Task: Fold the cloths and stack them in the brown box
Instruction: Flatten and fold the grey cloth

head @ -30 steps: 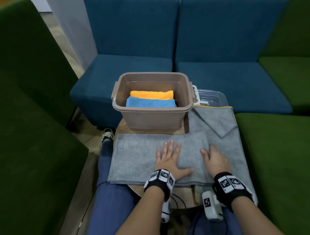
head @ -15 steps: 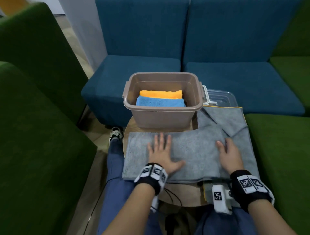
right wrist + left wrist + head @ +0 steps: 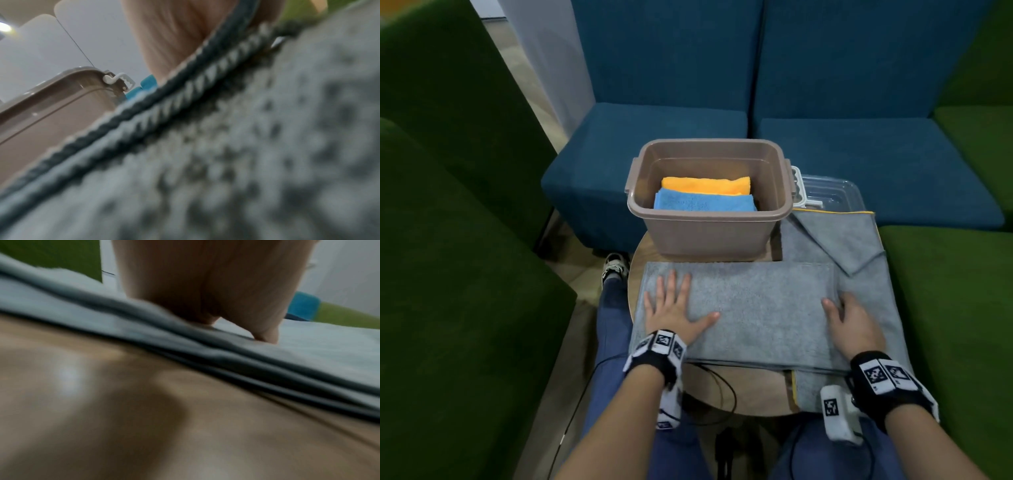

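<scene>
The brown box [image 3: 705, 221] stands at the back of the small round table [image 3: 743, 390]. Inside it a folded blue cloth [image 3: 703, 202] lies in front of an orange cloth [image 3: 705, 185]. A folded grey cloth [image 3: 756, 308] lies in front of the box. My left hand [image 3: 674, 305] presses flat on the cloth's left end, fingers spread. My right hand [image 3: 852, 322] rests at its right edge, thumb on top; the fingertips do not show. The left wrist view shows my left hand [image 3: 205, 288] on the layered grey cloth [image 3: 308, 356]. The right wrist view shows grey cloth [image 3: 246, 146], with the box [image 3: 51, 105] behind.
A second grey cloth [image 3: 859, 240] with a yellow hem lies spread under and right of the folded one, one corner turned over. A clear lid [image 3: 828, 195] sits right of the box. Green seats flank the table and blue sofas stand behind it. My knees are under the near edge.
Both hands slid apart over the grey cloth, the left from its middle to the left end, the right to the right edge. The head view shifted.
</scene>
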`<action>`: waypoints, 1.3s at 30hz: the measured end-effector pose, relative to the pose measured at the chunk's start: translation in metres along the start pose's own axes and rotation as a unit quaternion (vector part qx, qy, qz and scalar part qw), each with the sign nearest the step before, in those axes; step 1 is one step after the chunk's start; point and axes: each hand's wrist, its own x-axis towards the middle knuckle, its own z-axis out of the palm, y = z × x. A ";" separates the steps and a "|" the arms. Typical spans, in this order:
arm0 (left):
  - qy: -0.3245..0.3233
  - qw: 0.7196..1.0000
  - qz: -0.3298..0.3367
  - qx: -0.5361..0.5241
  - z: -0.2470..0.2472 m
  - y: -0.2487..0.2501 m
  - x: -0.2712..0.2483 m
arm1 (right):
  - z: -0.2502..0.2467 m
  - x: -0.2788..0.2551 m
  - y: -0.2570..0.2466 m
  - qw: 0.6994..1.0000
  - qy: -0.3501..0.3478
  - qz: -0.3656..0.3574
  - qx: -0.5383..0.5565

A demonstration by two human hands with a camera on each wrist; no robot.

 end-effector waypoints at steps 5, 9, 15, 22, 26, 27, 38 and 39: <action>-0.023 0.996 -0.050 -0.077 -0.015 -0.048 -0.004 | -0.004 -0.001 -0.007 1.000 -0.007 0.004 0.024; -0.012 0.987 -0.021 -0.156 -0.015 -0.050 -0.005 | -0.008 -0.004 -0.036 0.990 0.043 -0.047 0.129; 0.067 0.906 -0.003 -0.417 -0.025 -0.086 -0.002 | 0.021 -0.037 -0.126 0.956 -0.030 -0.177 0.232; 0.057 0.943 0.012 -0.329 -0.033 -0.112 0.005 | 0.089 -0.067 -0.209 0.948 -0.163 -0.180 0.207; 0.059 0.942 -0.003 -0.331 -0.036 -0.109 0.011 | 0.119 -0.075 -0.230 0.955 -0.186 -0.158 0.169; 0.061 0.944 -0.006 -0.324 -0.036 -0.109 0.013 | 0.125 -0.075 -0.233 0.957 -0.186 -0.156 0.162; 0.052 0.931 -0.002 -0.361 -0.037 -0.104 0.006 | 0.148 -0.076 -0.230 0.956 -0.208 -0.199 0.065; 0.051 0.933 -0.001 -0.357 -0.037 -0.103 0.005 | 0.146 -0.077 -0.228 0.953 -0.202 -0.220 0.048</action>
